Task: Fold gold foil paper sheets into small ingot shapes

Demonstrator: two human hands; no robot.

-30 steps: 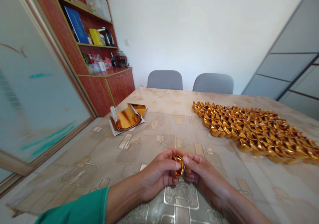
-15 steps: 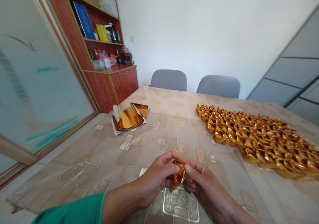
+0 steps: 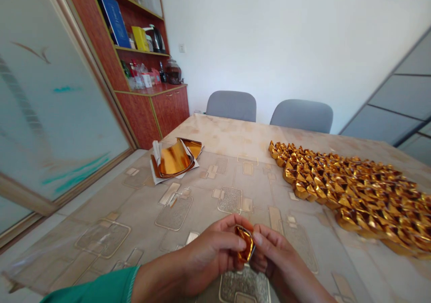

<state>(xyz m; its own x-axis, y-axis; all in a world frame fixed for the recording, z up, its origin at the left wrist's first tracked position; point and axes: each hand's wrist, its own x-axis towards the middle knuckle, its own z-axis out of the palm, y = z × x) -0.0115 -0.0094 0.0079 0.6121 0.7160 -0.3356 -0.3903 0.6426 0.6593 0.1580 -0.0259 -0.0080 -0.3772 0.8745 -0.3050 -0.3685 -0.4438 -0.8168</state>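
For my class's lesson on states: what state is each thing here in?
Foil piece, bent and hollow
Left hand, gripping it
Right hand, pinching its edge
Foil sheets, curled in a pile
Foil shapes, folded, grouped together
Cabinet doors, shut
Kettle, upright
Jar, upright

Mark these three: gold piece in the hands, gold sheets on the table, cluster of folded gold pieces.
Held gold piece (image 3: 248,246): head view, its exposed foil.
Gold sheets (image 3: 174,159): head view, curved top sheet.
Cluster of folded gold pieces (image 3: 352,184): head view, around its middle.
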